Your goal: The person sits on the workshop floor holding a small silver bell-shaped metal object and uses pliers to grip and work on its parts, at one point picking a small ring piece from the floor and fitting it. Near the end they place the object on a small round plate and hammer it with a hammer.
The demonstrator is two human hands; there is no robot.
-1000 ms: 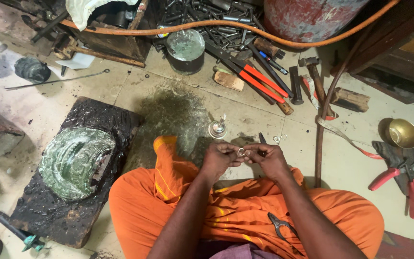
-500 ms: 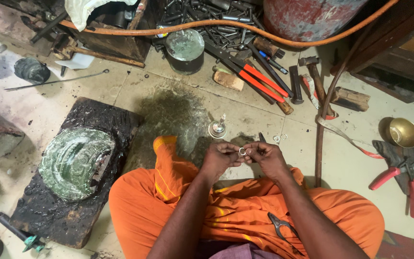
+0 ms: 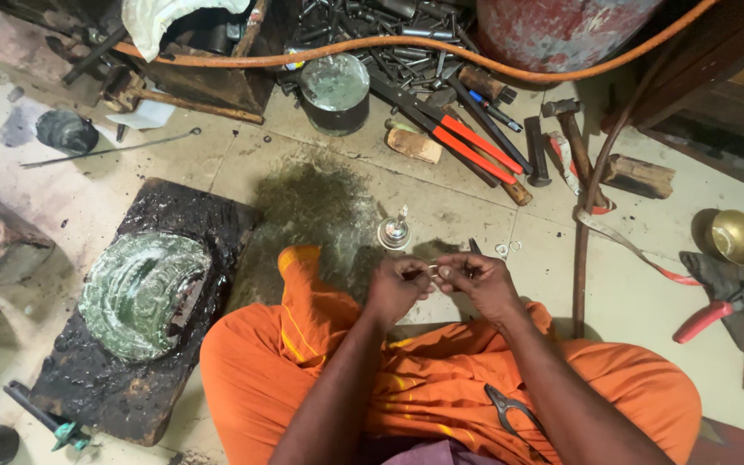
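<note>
Widest of all, the tiled floor spreads out, stained dark at the centre, and the person sits cross-legged on it in orange cloth, so everything lies within arm's reach. At nine o'clock sits a black pitch-covered block bearing an embossed metal plate, bedded flat on the tarry top, by the look of it to stay put. At twelve o'clock an orange hose curls past a red drum and a heap of steel punches. Long red-handled cutters lie just below, a hammer beside them. At three o'clock, a brass bowl and red-handled pliers are parked well apart from the work. A small pair of dark pliers rests on the lap at five o'clock, handy.

Now the centre: left hand and right hand meet just above the knees, touching. The fingers of both are narrowed to a pinch on a small metal ring, each gripping one side, held up close, likely for control. The ring looks pale, thin and shiny, tiny between the fingertips; more detail I cannot tell. Just beyond at twelve o'clock stands a little silvery bell-shaped piece, upright on the floor.
</note>
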